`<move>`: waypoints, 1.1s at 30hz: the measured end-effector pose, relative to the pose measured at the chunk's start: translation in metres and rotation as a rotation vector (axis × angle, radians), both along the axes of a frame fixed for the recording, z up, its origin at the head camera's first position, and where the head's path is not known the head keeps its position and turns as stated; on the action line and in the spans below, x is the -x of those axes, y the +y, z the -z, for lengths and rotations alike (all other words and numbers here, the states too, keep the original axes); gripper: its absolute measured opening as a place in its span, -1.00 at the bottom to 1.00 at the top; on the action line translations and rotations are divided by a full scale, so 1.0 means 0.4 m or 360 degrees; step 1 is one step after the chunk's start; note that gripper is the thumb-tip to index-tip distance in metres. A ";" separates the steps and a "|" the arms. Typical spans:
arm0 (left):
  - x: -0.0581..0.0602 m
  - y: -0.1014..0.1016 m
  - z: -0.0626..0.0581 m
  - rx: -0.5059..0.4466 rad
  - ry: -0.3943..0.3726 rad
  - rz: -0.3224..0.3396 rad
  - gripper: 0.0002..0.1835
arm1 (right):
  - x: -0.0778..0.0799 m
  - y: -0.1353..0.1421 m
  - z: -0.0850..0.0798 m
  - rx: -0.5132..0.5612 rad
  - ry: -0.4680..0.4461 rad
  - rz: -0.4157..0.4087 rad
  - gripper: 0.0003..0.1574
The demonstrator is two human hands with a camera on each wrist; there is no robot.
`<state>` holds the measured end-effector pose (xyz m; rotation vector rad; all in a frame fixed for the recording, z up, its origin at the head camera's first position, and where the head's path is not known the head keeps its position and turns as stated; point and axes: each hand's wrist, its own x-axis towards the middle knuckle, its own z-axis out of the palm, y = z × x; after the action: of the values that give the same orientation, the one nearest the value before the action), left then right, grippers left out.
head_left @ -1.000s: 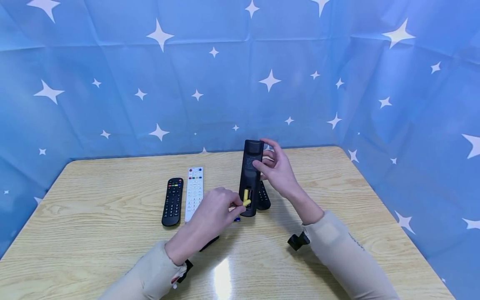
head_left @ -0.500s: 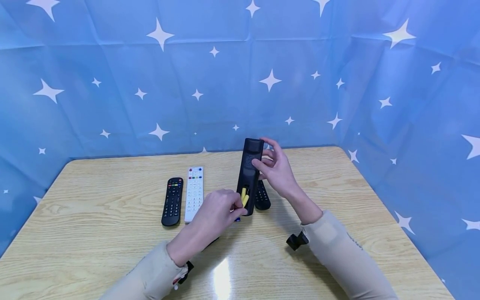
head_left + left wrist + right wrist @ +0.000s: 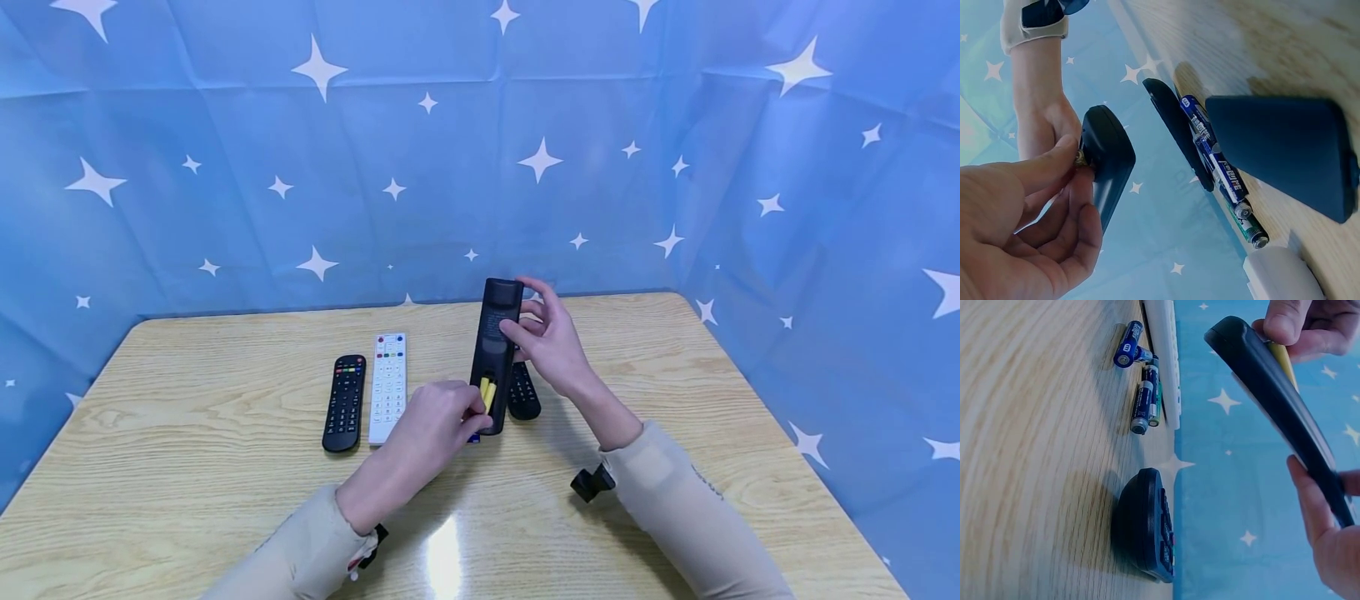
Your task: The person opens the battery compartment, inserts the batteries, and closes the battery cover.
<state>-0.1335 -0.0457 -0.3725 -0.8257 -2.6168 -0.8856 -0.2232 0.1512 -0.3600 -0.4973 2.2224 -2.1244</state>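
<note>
I hold a black remote (image 3: 497,333) up in my right hand (image 3: 553,346), thumb against its back and the other fingers at its edge and behind. It stands nearly upright, clear of the counter (image 3: 187,467), a little right of the middle — its top end shows above the counter's far edge from where I look. The back faces me, with the battery compartment uncovered at the lower end and two yellow batteries (image 3: 489,394) side by side there. My left hand (image 3: 435,421) is closed to a pinch at that end, thumb and fingertips gripping the end of one yellow battery, which slants out from the remote's back.

Below, near my left fingers, several blue batteries (image 3: 1142,403) and a green battery (image 3: 1250,231) lie close together on the counter. To their left is a white remote (image 3: 387,387), buttons up, and just beyond it, nearer the counter's left edge, a second black remote (image 3: 344,404). A third black remote (image 3: 524,392) lies to the right, partly hidden behind the held one. A blue backdrop (image 3: 450,167) with white stars hangs behind the counter's far edge.
</note>
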 end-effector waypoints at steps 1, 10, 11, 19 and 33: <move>0.000 0.000 0.001 0.0001 0.0001 0.0005 -0.84 | 0.000 0.001 0.000 -0.0004 0.0002 0.0002 -0.18; -0.004 -0.003 0.003 -0.0004 0.0048 0.0025 -0.90 | 0.001 0.003 -0.001 -0.0001 0.0003 0.0003 -0.19; -0.004 -0.004 0.002 -0.0006 0.0045 0.0021 -0.90 | 0.001 0.003 -0.001 0.0003 0.0000 0.0001 -0.19; -0.004 -0.008 0.009 -0.0103 0.0047 -0.0040 -0.71 | 0.000 0.002 -0.002 0.0022 -0.0038 -0.0019 -0.19; -0.001 -0.016 0.005 -0.0495 -0.0541 -0.0020 -0.08 | 0.000 -0.001 -0.006 0.0037 -0.0079 -0.0037 -0.18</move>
<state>-0.1331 -0.0523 -0.3744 -0.6199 -2.6467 -1.4966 -0.2231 0.1508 -0.3578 -0.4637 2.1579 -2.1290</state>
